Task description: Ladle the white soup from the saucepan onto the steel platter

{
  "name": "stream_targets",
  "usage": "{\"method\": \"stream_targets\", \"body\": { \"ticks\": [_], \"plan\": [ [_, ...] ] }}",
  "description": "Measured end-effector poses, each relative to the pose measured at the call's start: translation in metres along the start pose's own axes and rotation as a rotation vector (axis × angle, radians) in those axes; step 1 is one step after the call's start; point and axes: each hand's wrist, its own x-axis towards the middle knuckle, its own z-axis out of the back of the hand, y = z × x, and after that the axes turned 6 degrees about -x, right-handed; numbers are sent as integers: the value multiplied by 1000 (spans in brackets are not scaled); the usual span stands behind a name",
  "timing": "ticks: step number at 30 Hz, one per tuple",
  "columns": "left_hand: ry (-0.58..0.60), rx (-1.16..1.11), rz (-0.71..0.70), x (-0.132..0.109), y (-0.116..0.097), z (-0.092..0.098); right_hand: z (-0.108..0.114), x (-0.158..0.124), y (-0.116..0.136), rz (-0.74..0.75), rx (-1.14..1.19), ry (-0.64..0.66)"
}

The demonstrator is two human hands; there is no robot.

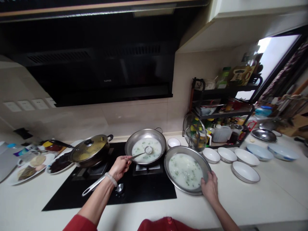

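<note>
My left hand [122, 166] is closed around the handle of a metal ladle [148, 149]. The ladle's bowl rests in the whitish soup with green bits inside a steel wok [128, 144] on the right burner. A silver handle [93, 186] shows beyond my left wrist; I cannot tell whether it belongs to the ladle or the wok. On the counter right of the stove, a wide metal basin [207, 163] holds similar soup. My right hand [210, 186] grips its right rim, thumb on the inner side and the other fingers mostly hidden.
A lidded pan [90, 150] with yellow food sits on the left burner. Plates of food [36, 168] stand farther left. Several white bowls [245, 171] line the right counter. A glass lid [194, 133] leans by a black spice rack [223, 112]. The range hood [106, 70] hangs above.
</note>
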Motion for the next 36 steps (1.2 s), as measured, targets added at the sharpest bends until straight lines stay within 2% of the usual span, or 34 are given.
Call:
{"method": "stream_targets", "body": {
  "ticks": [7, 13, 20, 25, 30, 33, 36],
  "plan": [
    [10, -3, 5, -4, -1, -3, 0, -1, 0, 3, 22, -2],
    [71, -9, 11, -9, -4, -8, 0, -1, 1, -7, 24, -10],
    [187, 14, 31, -28, -3, -31, 0, -1, 1, 2, -13, 5],
    [248, 51, 76, -42, 14, -57, -1, -1, 0, 1, 18, -8],
    [312, 186, 62, -44, 46, -77, -4, -1, -3, -6, 41, -17],
    [316, 387, -44, -40, 65, -85, -5, -2, -4, -22, 40, 0],
    [385, 674, -387, -41, 76, -88, -5, -1, -5, -32, 29, 19]
  ]
}}
